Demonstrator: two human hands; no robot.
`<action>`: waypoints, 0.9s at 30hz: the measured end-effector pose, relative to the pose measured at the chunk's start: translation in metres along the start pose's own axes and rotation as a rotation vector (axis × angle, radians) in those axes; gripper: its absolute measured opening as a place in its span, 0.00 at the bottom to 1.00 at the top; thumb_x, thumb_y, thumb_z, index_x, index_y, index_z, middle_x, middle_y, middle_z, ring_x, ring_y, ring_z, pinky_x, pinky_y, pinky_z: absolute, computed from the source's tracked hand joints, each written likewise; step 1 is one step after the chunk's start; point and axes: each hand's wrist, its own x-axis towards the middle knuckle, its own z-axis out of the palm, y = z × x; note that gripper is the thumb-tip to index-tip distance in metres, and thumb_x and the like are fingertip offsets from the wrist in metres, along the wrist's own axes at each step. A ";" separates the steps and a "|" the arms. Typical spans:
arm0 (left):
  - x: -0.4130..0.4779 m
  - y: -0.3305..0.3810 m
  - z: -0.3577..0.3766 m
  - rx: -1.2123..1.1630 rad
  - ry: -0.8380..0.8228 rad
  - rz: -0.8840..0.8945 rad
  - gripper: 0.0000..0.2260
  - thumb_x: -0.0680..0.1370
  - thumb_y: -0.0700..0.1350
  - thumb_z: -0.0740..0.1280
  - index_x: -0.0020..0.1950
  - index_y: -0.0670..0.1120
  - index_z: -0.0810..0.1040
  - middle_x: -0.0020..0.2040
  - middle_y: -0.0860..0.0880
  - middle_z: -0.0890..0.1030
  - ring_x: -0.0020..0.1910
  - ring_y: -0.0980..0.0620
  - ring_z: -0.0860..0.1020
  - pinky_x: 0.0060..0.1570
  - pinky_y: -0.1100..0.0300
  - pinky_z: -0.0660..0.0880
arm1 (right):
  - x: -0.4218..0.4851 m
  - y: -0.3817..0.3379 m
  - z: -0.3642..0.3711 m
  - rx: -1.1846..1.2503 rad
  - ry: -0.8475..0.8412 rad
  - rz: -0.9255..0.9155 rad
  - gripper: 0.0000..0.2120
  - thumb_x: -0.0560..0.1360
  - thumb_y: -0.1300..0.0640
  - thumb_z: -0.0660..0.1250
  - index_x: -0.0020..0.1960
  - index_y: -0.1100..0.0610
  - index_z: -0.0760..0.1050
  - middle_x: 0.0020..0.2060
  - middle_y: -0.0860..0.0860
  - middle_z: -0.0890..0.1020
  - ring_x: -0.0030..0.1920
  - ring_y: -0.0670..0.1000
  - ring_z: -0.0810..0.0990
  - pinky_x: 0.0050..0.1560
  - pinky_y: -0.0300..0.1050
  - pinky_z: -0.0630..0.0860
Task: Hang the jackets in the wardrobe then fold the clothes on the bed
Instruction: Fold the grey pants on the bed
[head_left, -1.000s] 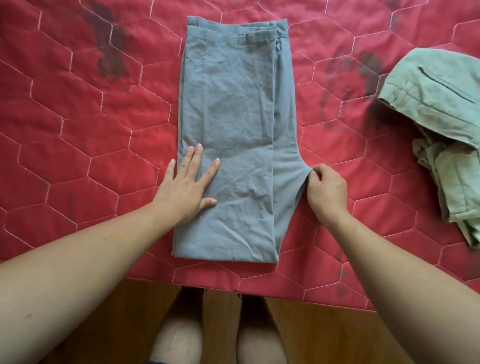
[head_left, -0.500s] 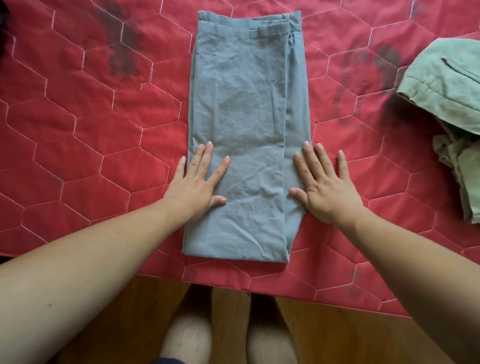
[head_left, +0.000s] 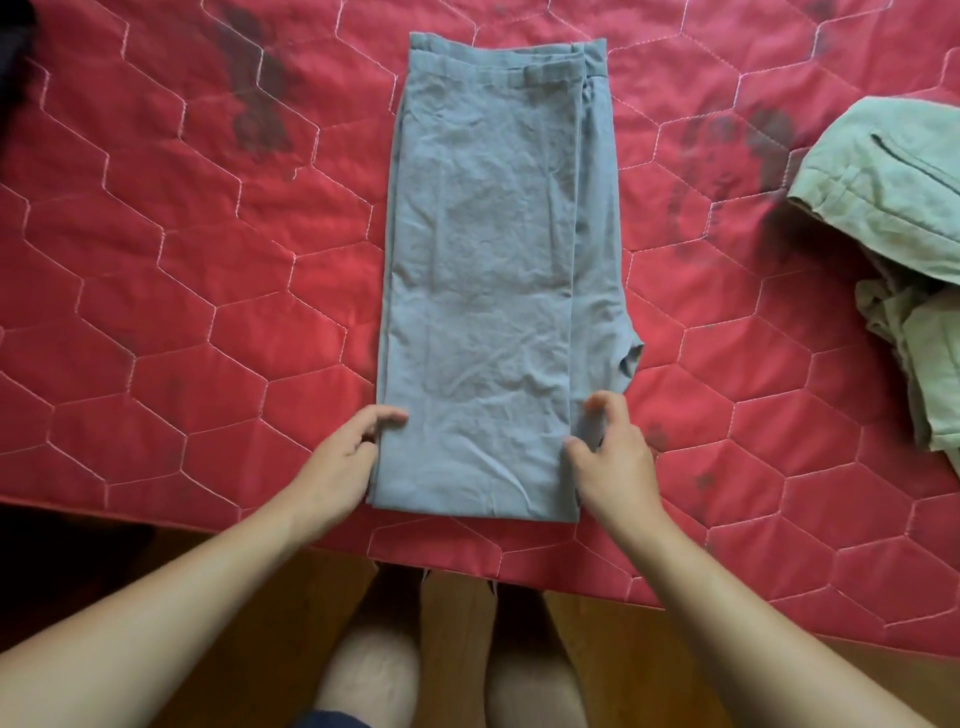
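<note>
One pair of crumpled grey-blue cotton trousers (head_left: 483, 270), folded lengthwise into a long narrow strip, lies flat on one red quilted bedspread stitched in white hexagons (head_left: 182, 291). The trousers sit in the middle of the view, with the waistband at the 12 o'clock end and the hems at the 6 o'clock end, near the bed's edge. A small flap of cloth sticks out from their side at 4 o'clock.

Two bare hands are at the hem end. The left hand (head_left: 340, 462) is at 7 o'clock of the trousers. It grips their side edge, thumb on top and fingers tucked under. The right hand (head_left: 613, 457) is at 5 o'clock, on the opposite side edge. Its fingers are curled, its forefinger is hooked and its thumb tip touches the cloth. I cannot tell whether it has cloth pinched.

At 3 o'clock, well apart from the trousers, lies a rumpled pale green garment heap (head_left: 883, 176) with one slit pocket showing. I cannot tell whether it is one piece or more.

Two groups of dark grey smudges mark the bedspread, one at 11 o'clock (head_left: 260, 104) and one at 2 o'clock (head_left: 737, 150). At 6 o'clock, below the bed's edge, two bare knees (head_left: 374, 670) stand over a brown wooden floor (head_left: 613, 654).
</note>
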 end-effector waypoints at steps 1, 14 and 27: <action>0.001 0.000 -0.007 -0.014 -0.044 -0.010 0.28 0.78 0.28 0.53 0.61 0.56 0.80 0.60 0.57 0.81 0.61 0.62 0.78 0.65 0.65 0.71 | 0.003 0.001 -0.003 0.009 -0.059 0.019 0.18 0.74 0.63 0.63 0.55 0.41 0.70 0.42 0.46 0.77 0.41 0.50 0.77 0.43 0.44 0.70; 0.007 0.015 -0.031 0.795 0.229 0.934 0.10 0.76 0.37 0.69 0.54 0.42 0.86 0.43 0.43 0.76 0.41 0.41 0.75 0.37 0.49 0.74 | 0.012 0.003 -0.043 -0.497 0.186 -0.841 0.13 0.68 0.69 0.77 0.49 0.58 0.86 0.42 0.56 0.78 0.47 0.61 0.75 0.46 0.59 0.75; 0.144 0.196 -0.103 -0.460 0.098 0.338 0.07 0.80 0.48 0.69 0.57 0.51 0.80 0.50 0.53 0.85 0.48 0.53 0.83 0.45 0.55 0.81 | 0.172 -0.160 -0.118 0.181 0.004 -0.381 0.24 0.80 0.38 0.62 0.35 0.55 0.72 0.29 0.40 0.72 0.29 0.38 0.69 0.29 0.36 0.64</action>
